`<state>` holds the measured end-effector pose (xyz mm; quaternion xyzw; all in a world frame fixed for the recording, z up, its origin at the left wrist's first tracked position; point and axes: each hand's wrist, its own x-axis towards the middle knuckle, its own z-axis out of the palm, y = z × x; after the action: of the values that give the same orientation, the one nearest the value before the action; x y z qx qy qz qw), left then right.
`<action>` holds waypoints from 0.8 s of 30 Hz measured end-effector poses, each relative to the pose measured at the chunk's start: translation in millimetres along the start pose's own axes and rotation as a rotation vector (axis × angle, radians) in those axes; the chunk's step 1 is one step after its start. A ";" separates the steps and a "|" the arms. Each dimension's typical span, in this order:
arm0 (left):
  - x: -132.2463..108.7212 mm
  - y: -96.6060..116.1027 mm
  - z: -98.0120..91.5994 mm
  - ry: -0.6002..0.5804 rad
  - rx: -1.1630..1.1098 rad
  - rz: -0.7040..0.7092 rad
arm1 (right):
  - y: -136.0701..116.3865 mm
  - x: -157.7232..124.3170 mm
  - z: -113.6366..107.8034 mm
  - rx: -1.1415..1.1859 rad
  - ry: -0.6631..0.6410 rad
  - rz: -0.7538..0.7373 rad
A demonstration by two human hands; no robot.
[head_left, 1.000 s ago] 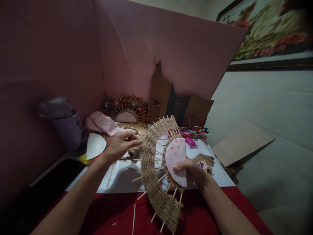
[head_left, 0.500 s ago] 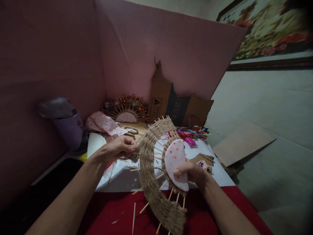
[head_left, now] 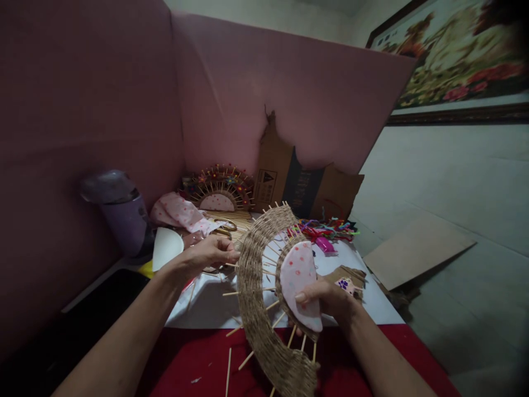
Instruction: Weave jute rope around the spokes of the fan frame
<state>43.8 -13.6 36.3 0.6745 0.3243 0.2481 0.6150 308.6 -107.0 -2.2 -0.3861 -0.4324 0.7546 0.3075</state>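
A half-ring of woven brown twine [head_left: 253,286] on thin wooden sticks hangs in front of me, tilted, with its curved side to the left. At its inner side sits a half-round pad of white cloth with red dots [head_left: 298,278]. My right hand [head_left: 326,298] grips this pad, thumb on the front, fingers behind. My left hand [head_left: 219,251] is pinched at the outer left edge of the weave, by a stick end; what lies between its fingertips is too small to tell.
Behind stand a finished-looking decorated fan [head_left: 217,190] and torn cardboard [head_left: 285,184]. Scissors [head_left: 225,225], dotted cloth [head_left: 177,212], colourful strands [head_left: 330,227] and a pink packet [head_left: 326,246] lie on the table. A purple container [head_left: 124,218] stands left; a loose stick [head_left: 228,372] lies on red cloth [head_left: 185,364].
The view has shifted slightly, so everything appears a little lower and to the right. Both hands keep nearly the same places on the woven piece.
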 end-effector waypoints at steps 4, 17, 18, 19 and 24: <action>-0.5 -2.8 -1.9 -0.064 -0.127 -0.020 | 1.9 -0.3 -1.3 -0.024 0.043 -0.018; 1.2 -4.6 -0.6 -0.093 -0.457 -0.098 | 0.3 1.0 -0.8 -0.090 0.115 -0.042; 1.1 -3.6 0.1 -0.079 -0.467 -0.098 | 0.4 1.0 -0.8 -0.083 0.110 -0.037; 0.9 -2.6 0.8 -0.063 -0.472 -0.092 | 0.5 1.0 -0.9 -0.077 0.101 -0.033; 1.4 1.9 4.8 0.104 -0.306 0.052 | 1.7 2.2 -3.1 -0.072 -0.010 0.028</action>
<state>48.5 -15.8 37.5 0.5675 0.2965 0.3450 0.6863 309.9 -104.7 -5.5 -0.3992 -0.4554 0.7447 0.2805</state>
